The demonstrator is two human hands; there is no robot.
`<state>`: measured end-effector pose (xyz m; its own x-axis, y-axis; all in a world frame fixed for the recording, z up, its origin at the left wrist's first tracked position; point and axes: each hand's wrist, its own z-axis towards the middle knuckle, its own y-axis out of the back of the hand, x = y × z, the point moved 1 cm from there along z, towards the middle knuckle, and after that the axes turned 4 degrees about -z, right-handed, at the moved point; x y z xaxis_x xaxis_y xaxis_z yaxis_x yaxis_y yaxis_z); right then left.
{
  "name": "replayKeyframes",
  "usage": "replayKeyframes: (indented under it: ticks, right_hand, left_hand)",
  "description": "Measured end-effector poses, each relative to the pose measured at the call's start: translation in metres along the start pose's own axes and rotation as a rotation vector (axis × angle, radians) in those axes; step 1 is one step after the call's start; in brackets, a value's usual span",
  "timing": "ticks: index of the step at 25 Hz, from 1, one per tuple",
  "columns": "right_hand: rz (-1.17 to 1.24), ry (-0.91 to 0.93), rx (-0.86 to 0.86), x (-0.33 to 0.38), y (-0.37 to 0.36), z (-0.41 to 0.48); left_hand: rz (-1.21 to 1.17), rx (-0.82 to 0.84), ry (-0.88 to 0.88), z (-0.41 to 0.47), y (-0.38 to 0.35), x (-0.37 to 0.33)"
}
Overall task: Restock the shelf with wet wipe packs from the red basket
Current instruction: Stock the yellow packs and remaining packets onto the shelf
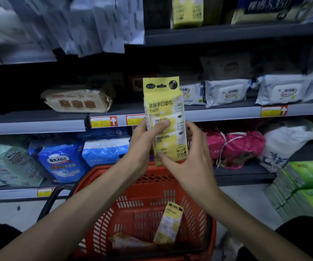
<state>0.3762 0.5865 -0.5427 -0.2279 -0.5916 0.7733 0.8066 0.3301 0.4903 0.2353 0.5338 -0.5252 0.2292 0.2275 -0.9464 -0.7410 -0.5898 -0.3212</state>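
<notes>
I hold a tall yellow-and-white wet wipe pack upright in front of the middle shelf. My left hand grips its left side, thumb across the front. My right hand holds its lower right edge, thumb on the bottom corner. Below stands the red basket. Inside it a second yellow pack leans upright, with a flat orange-beige pack lying beside it. Another yellow pack stands on the top shelf.
White wipe packs fill the middle shelf's right side; a beige pack lies at its left. The lower shelf holds blue packages and pink bags. Green packs are stacked at the right.
</notes>
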Motion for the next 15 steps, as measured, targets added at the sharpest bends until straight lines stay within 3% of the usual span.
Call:
replayKeyframes:
  ticks: [7, 11, 15]
  right_hand:
    - [-0.176, 0.070, -0.253, 0.033, 0.041, 0.056]
    - [-0.126, 0.075, -0.369, 0.046, 0.075, 0.097]
    - [0.007, 0.111, -0.438, 0.059, 0.112, 0.147]
  left_hand:
    - [0.020, 0.082, -0.195, 0.023, -0.069, -0.064]
    - [0.074, 0.145, -0.304, 0.044, -0.106, -0.099]
    - [0.299, 0.177, -0.461, 0.073, -0.132, -0.137]
